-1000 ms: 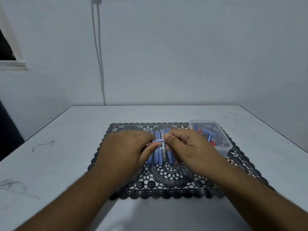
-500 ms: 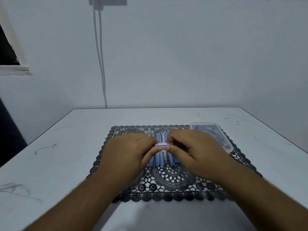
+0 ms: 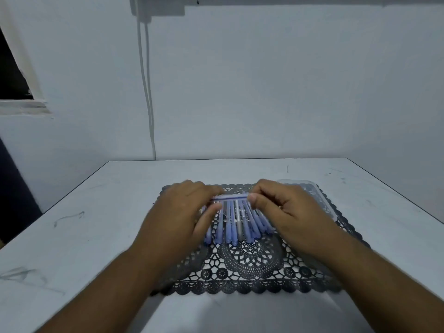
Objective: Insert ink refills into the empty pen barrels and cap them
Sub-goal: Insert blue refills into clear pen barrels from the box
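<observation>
Both hands hold one pen [image 3: 231,197] crosswise above the mat. My left hand [image 3: 182,212] grips its pale barrel end between thumb and fingers. My right hand [image 3: 286,210] pinches the other end, where a thin dark blue refill shows along the barrel. Under the hands, a row of several blue pens [image 3: 236,227] lies side by side on the black lace mat [image 3: 249,263], tips toward me; one of them is grey. Motion blur hides the finer parts of the held pen.
A clear plastic box [image 3: 319,195] stands on the mat's far right corner, mostly behind my right hand. The mat lies on a white table [image 3: 96,236] against a pale wall, where a white cable [image 3: 146,92] hangs down.
The camera tilted up a little, so hands and mat sit lower in view. The hands have drawn slightly apart, and more of the held pen shows between them.
</observation>
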Demonstrator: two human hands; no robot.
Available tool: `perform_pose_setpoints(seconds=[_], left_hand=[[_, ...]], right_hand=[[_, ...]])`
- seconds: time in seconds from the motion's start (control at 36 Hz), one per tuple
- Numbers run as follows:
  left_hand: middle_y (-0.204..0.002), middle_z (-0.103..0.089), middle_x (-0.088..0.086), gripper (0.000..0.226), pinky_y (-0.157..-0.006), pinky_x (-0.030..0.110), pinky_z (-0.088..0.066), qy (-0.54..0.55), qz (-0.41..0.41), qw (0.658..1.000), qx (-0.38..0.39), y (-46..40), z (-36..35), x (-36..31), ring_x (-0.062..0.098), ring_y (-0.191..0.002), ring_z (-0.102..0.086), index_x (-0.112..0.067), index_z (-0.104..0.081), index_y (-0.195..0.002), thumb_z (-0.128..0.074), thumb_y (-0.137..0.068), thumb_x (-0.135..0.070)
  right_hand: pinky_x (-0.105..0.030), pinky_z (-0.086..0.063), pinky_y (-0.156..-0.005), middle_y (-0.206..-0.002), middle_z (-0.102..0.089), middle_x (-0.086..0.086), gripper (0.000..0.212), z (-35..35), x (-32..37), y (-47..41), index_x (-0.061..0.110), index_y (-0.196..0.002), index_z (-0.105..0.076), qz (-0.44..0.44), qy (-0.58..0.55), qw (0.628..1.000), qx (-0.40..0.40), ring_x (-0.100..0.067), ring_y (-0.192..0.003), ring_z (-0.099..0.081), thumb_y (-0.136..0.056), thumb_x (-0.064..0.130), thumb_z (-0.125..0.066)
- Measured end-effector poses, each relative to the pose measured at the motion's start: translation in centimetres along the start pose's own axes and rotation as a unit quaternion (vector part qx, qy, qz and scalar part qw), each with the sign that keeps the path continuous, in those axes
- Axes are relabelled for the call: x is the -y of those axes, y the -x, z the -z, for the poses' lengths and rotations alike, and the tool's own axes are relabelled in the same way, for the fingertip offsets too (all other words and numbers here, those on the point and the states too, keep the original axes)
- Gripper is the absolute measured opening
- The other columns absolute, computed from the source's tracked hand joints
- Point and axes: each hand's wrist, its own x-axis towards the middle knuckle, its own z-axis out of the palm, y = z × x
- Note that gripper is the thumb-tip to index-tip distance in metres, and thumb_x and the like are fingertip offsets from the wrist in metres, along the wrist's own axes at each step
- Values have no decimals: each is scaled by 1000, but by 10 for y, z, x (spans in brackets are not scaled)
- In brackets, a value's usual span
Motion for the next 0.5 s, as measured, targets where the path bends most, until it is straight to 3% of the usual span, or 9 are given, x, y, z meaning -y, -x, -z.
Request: perform_pose_setpoints(seconds=[0.08, 0.19, 0.31, 0.42, 0.5], left_hand=[[-96, -61, -23, 25, -78, 31, -45, 43, 20, 998, -34, -2, 7, 8, 4, -89, -57, -26, -71, -110, -52, -101, -40], [-92, -70, -13, 11, -73, 13, -45, 200, 79, 975, -51, -3, 12, 5, 11, -88, -66, -28, -75, -99, -65, -96, -30], [-89, -72, -8, 11, -72, 27, -52, 244, 85, 965, -53, -2, 11, 3, 17, -86, -68, -23, -78, -95, -67, -93, -26], [-89, -71, -12, 12, -72, 14, -47, 232, 72, 968, -57, -2, 12, 3, 12, -85, -68, -21, -79, -96, -68, -94, -24], [-90, -71, -12, 10, -73, 12, -45, 236, 88, 967, -46, -4, 8, 2, 13, -88, -68, -22, -78, -97, -69, -95, -24]], right_hand=[[-43, -49, -63, -69, -62, -3, 27, 8, -2, -2, 30, -86, -62, 4, -3, 1000, -27, -26, -65, -58, -104, 46, -50], [-45, -48, -69, -75, -65, -13, 29, 9, 0, -2, 26, -86, -64, 0, -22, 999, -33, -35, -71, -60, -104, 45, -50], [-24, -35, -50, -60, -44, -4, 40, 7, 1, -1, 15, -74, -58, -51, -100, 993, -20, -19, -54, -38, -105, 40, -51], [-14, -31, -45, -57, -40, 2, 44, 7, 1, -2, 12, -74, -55, -122, -166, 979, 4, -13, -51, -36, -105, 42, -49], [-14, -33, -43, -57, -41, 6, 40, 6, 0, -3, 17, -79, -59, -146, -174, 974, -11, -11, -49, -38, -103, 47, -48]])
